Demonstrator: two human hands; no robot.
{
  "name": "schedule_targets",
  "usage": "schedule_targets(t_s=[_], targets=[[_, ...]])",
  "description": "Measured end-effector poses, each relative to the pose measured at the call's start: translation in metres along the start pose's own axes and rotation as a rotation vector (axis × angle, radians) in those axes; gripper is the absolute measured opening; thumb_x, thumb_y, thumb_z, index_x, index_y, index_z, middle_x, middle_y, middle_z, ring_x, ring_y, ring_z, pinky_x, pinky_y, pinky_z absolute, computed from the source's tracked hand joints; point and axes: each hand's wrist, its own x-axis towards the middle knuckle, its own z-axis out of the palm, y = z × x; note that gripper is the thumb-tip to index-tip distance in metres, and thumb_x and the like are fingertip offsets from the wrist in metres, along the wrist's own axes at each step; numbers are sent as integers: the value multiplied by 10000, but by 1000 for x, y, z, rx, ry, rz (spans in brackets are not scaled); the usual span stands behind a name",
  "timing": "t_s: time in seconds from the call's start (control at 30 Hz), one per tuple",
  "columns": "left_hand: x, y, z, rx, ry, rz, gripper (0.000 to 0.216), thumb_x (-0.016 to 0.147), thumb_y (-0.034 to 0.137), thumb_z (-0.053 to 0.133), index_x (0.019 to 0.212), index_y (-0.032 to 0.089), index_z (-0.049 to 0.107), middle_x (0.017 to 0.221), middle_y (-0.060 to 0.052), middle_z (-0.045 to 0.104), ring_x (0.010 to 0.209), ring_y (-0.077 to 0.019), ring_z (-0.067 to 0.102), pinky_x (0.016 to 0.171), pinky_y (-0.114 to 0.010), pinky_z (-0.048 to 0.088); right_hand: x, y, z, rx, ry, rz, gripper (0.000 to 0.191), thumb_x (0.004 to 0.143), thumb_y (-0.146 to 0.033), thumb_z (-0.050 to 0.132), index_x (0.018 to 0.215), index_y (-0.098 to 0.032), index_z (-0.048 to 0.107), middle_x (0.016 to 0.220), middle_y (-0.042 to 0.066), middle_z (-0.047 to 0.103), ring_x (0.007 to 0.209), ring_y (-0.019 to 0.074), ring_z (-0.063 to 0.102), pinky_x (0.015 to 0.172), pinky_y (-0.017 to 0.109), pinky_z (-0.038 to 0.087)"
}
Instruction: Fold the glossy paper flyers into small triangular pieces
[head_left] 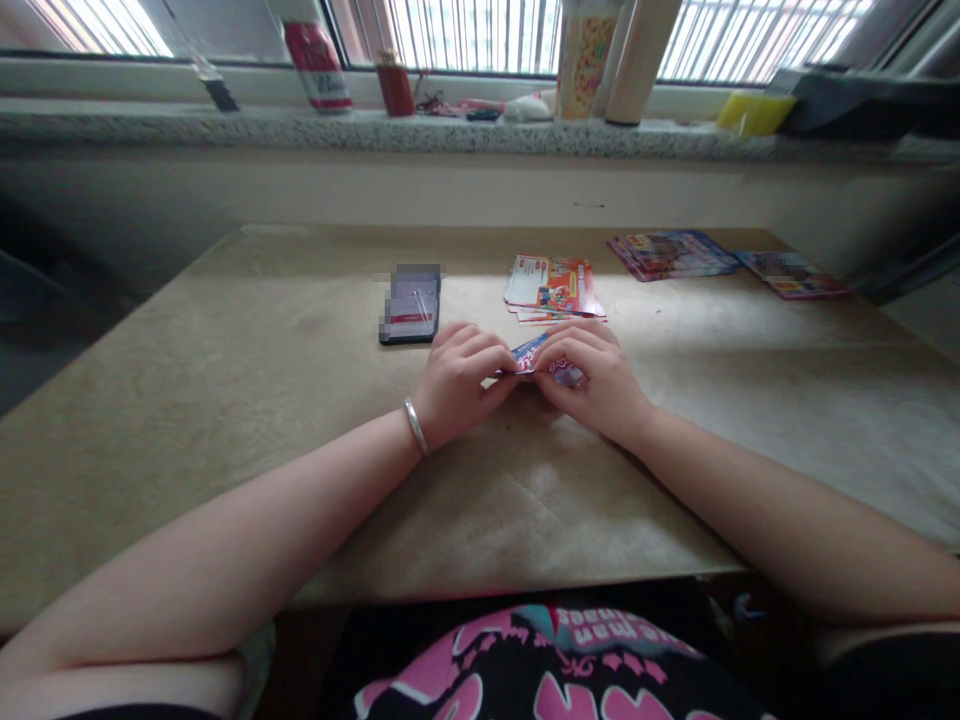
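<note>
Over the middle of the table, both my hands pinch a small blue-and-pink printed piece (529,352). Whether it is a folded card or a flat packet I cannot make out, since my fingers cover much of it. My left hand (466,378), with a silver bracelet at the wrist, grips its left end between thumb and fingers. On the other side my right hand (592,382) is closed on the piece, its thumb near the left thumb. Just beyond my right hand lies a loose stack of orange-and-white printed cards (555,287).
A phone (411,303) lies beyond my left hand on the tan tabletop (262,400). Farther right are a fanned pile of colourful printed packets (675,255) and a smaller pile (796,274). A can (319,65), a red container (394,85) and a yellow object (756,113) line the windowsill.
</note>
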Motion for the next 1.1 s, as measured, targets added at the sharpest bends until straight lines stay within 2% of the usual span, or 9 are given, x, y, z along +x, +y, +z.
schedule_targets(t_s=[0.43, 1.1], targets=[[0, 0, -1, -14, 23, 4, 165, 876, 291, 602, 731, 212, 599, 751, 13, 667, 699, -142, 525, 790, -335, 400, 0, 4, 0, -26, 20, 5, 147, 716, -121, 645, 762, -257, 609, 880, -7, 702, 980, 215, 599, 948, 424, 462], [-3, -4, 1, -41, 14, -42, 143, 857, 284, 623, 739, 207, 597, 772, 10, 655, 724, -144, 532, 782, -326, 396, 0, 2, -3, -26, 9, 42, 124, 748, -142, 632, 783, -261, 624, 990, 7, 677, 1050, 224, 566, 994, 454, 427]])
